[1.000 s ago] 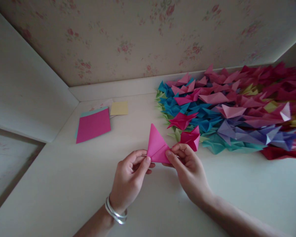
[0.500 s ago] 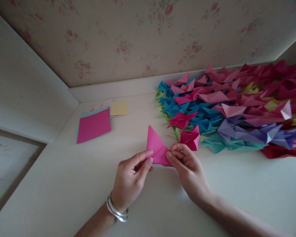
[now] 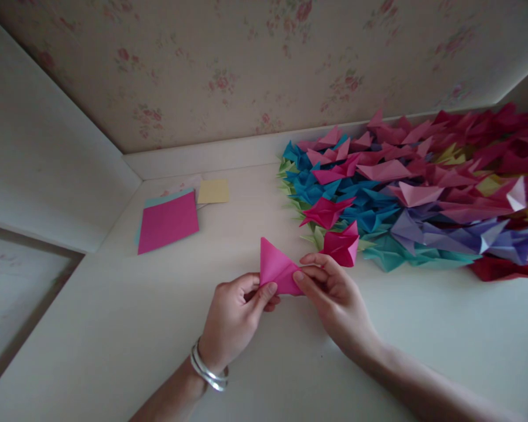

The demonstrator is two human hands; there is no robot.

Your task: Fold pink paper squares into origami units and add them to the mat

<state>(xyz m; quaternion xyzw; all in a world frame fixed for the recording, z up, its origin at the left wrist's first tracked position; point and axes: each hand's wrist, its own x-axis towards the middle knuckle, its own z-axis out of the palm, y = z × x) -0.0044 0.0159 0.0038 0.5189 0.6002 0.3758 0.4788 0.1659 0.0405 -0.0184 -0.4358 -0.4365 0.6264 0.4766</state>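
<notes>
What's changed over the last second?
Pink paper: top corner dipped, now lower and slightly left in view. Left hand: thumb sits farther right over the paper. Nothing let go; right hand still pinches the paper too. Flat sheets and folded-paper pile stayed put.

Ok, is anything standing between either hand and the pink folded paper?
Nothing visible: the left hand and right hand both pinch the pink folded paper directly. The nearest magenta folded piece lies beyond the right hand, outside that grip.
</notes>
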